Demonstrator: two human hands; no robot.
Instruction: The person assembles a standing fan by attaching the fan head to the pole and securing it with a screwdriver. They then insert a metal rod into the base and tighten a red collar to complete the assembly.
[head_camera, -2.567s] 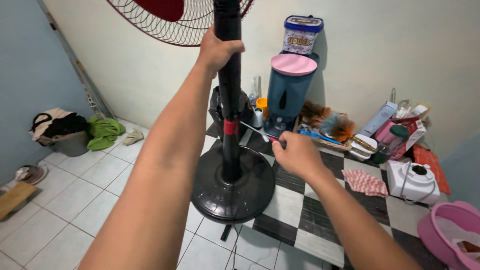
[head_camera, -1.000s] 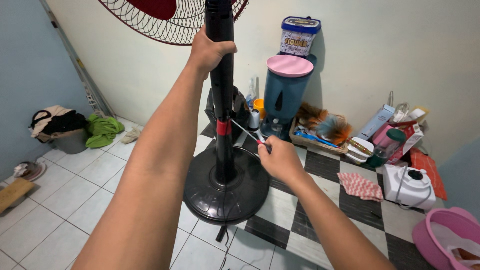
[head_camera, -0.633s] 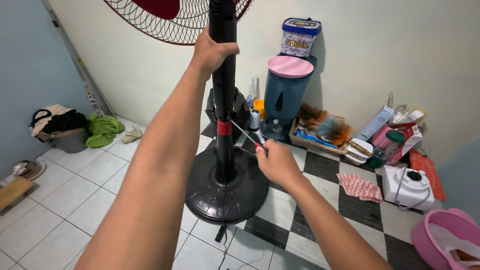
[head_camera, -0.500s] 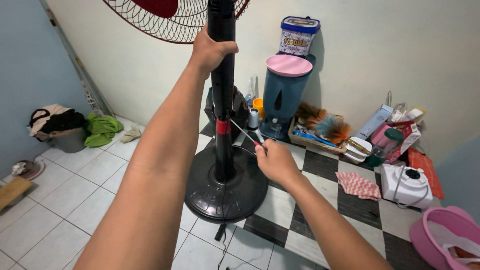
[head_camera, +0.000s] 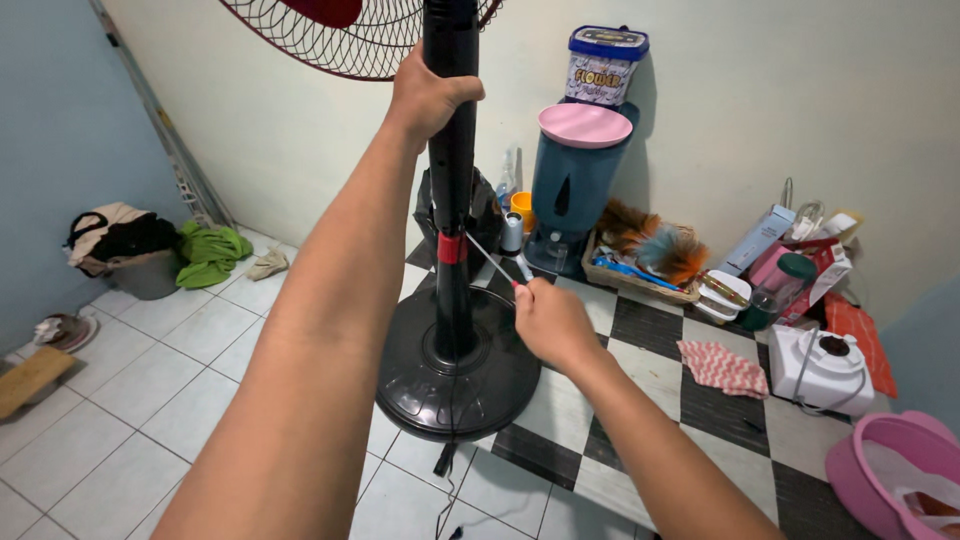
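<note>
**Screwdriver at the fan pole**

The left hand (head_camera: 428, 95) is wrapped tight around the upper part of the black fan pole (head_camera: 452, 190), just under the red grille (head_camera: 350, 40). The right hand (head_camera: 552, 325) is closed around the handle of a screwdriver (head_camera: 490, 260), whose thin shaft slants up and left so that its tip meets the pole at the red band (head_camera: 452, 247). The pole stands upright on its round black base (head_camera: 455, 375), which rests partly on white floor tiles and partly on a black-and-white checked mat (head_camera: 640, 400). Behind the pole, against the wall, stands a blue dispenser (head_camera: 572, 190) with a pink lid; a basket (head_camera: 640, 275) of feather dusters lies beside it. A pink basin (head_camera: 890, 480) sits at the far right, a green cloth (head_camera: 212, 255) at the far left.
</note>
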